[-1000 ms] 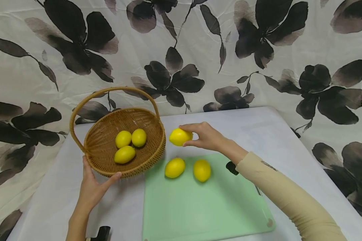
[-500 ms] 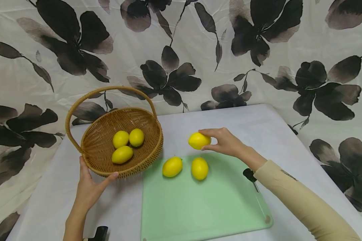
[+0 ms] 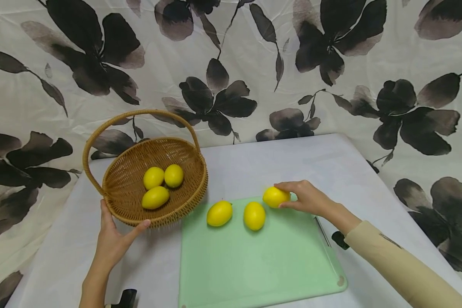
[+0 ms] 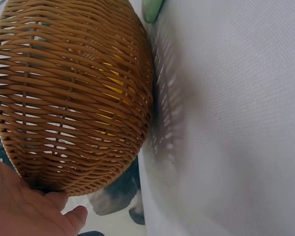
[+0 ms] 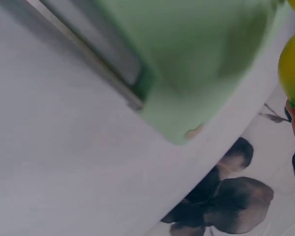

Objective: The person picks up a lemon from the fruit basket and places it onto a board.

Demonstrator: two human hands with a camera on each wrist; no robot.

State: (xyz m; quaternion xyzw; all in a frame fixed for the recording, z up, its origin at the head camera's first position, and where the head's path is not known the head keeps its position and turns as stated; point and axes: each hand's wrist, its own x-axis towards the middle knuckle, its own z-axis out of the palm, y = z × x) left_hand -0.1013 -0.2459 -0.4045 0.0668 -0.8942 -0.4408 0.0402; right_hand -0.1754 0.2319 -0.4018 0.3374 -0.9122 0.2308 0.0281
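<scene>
In the head view my left hand (image 3: 113, 244) holds a brown wicker basket (image 3: 190, 188) with a tall arched handle at its near left rim. The basket is tilted toward me, with three yellow lemons (image 3: 155, 197) inside. Over the far edge of a green cutting board (image 3: 254, 265), my right hand (image 3: 309, 199) pinches another lemon (image 3: 275, 197) between thumb and fingers. On the board lie two more lemons, a left one (image 3: 219, 213) and a middle one (image 3: 254, 216). The left wrist view has the basket's woven side (image 4: 73, 98) close up.
A white-covered table (image 3: 231, 167) carries everything. Behind it hangs a floral cloth (image 3: 231, 51). Along the cutting board's right side runs a slim metal strip (image 3: 322, 231), partly hidden by the right wrist.
My right hand has moved right and toward me with its lemon, from beside the basket to the board's far edge. The left hand and basket stay put.
</scene>
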